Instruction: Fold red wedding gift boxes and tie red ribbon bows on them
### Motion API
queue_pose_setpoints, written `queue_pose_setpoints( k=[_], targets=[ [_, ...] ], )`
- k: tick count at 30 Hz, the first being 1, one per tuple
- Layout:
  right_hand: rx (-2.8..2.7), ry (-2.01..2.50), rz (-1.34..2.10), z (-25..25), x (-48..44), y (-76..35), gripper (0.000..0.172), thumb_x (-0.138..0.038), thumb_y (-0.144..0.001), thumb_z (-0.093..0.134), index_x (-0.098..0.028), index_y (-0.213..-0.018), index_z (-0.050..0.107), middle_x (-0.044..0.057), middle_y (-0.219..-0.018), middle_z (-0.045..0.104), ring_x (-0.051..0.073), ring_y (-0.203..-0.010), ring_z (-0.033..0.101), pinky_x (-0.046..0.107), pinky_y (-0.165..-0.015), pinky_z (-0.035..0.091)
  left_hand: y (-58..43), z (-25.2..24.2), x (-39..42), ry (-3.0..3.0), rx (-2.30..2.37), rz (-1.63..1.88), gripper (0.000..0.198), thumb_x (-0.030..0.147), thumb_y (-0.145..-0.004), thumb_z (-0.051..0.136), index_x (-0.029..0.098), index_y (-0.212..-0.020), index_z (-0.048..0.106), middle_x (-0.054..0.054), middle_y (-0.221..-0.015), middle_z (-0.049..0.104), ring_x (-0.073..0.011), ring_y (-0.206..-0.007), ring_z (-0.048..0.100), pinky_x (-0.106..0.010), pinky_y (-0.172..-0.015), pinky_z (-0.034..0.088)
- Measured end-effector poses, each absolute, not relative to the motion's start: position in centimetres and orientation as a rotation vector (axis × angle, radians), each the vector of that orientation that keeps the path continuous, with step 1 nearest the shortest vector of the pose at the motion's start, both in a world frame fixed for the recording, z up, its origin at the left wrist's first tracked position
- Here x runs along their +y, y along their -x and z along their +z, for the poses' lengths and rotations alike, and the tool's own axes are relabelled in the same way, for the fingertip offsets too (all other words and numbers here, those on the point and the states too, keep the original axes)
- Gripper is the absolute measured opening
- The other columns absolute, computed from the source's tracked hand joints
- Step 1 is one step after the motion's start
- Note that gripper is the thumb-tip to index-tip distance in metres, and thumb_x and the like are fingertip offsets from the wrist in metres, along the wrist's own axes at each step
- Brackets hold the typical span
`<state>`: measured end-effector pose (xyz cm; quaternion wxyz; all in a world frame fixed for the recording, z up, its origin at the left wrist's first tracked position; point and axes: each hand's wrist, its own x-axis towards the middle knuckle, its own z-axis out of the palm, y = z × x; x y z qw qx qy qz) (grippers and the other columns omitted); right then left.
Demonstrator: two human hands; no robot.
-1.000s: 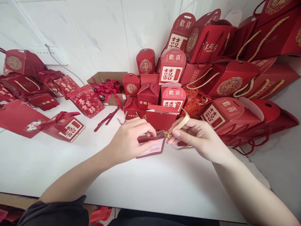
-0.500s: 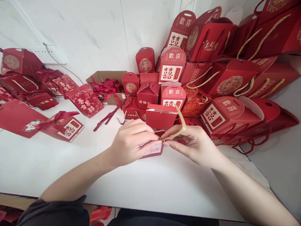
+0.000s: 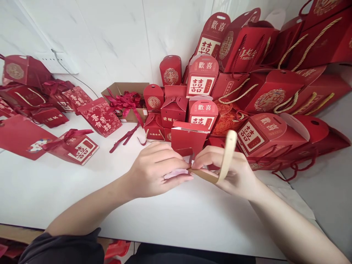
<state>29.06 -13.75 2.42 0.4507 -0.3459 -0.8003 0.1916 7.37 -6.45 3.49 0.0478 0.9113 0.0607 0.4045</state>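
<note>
My left hand (image 3: 155, 168) is closed around a red gift box with its flap panel (image 3: 189, 141) standing up beyond my fingers. A pale pink patch of it (image 3: 176, 173) shows under my palm; the rest is hidden by my hands. My right hand (image 3: 231, 168) pinches a tan strap handle (image 3: 227, 157) close to the left fingertips, where it meets the box edge. The strap bends upward, and its free end with a small hole sticks up before my right knuckles. Whether the lower end is fastened to the box is hidden.
Stacked red gift boxes (image 3: 271, 91) fill the right and back. A cardboard box (image 3: 110, 91) holds dark red ribbons (image 3: 126, 104), with a loose ribbon (image 3: 125, 137) on the white table (image 3: 137, 220). More red boxes, including a ribbon-tied box (image 3: 73, 148), stand at left.
The strap's free end has swung right and toward me, now standing upright. My right fingers have turned over at the joint. My left hand has barely moved, with its fingers slightly shifted.
</note>
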Motion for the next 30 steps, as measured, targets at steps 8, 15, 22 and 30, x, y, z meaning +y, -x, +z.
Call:
queue_pose_setpoints(
  k=[8, 15, 22, 30],
  targets=[
    [-1.938, 0.858, 0.677, 2.7, -13.8, -29.3, 0.015, -0.018, -0.092, 0.059, -0.022, -0.104, 0.067, 0.007, -0.094, 0.067, 0.018, -0.086, 0.064, 0.03, -0.075, 0.054, -7.4, 4.3, -6.4, -2.34, 0.181, 0.989, 0.009, 0.018, -0.076, 0.078, 0.018, -0.08, 0.07, -0.003, -0.072, 0.074, -0.0137, -0.062, 0.066, -0.027, -0.059, 0.053],
    [-1.954, 0.735, 0.764, 2.5, -13.7, -28.6, 0.014, -0.012, -0.088, 0.061, -0.02, -0.098, 0.067, 0.005, -0.092, 0.065, 0.017, -0.086, 0.062, 0.031, -0.075, 0.052, -7.4, 3.9, -6.8, -2.205, 0.195, 0.959, 0.014, 0.019, -0.07, 0.083, 0.014, -0.073, 0.069, -0.004, -0.065, 0.071, -0.0122, -0.058, 0.065, -0.023, -0.054, 0.053],
    [-1.876, 0.853, 0.534, 2.7, -14.4, -27.6, 0.013, -0.007, -0.087, 0.058, -0.017, -0.095, 0.063, 0.005, -0.089, 0.065, 0.015, -0.081, 0.061, 0.029, -0.07, 0.051, -7.9, 3.8, -7.6, -2.41, 0.177, 1.421, 0.017, 0.01, -0.074, 0.078, 0.015, -0.089, 0.073, -0.005, -0.077, 0.077, -0.0137, -0.067, 0.072, -0.02, -0.065, 0.061],
    [-2.022, 1.201, -0.354, 2.2, -16.0, -26.3, 0.009, -0.011, -0.087, 0.058, -0.016, -0.093, 0.061, 0.006, -0.083, 0.067, 0.021, -0.077, 0.063, 0.033, -0.065, 0.045, -8.2, 2.4, -9.1, -2.832, 0.37, 1.492, 0.028, 0.009, -0.079, 0.071, 0.009, -0.107, 0.069, -0.007, -0.097, 0.077, -0.0138, -0.085, 0.074, -0.019, -0.09, 0.058]
  ],
)
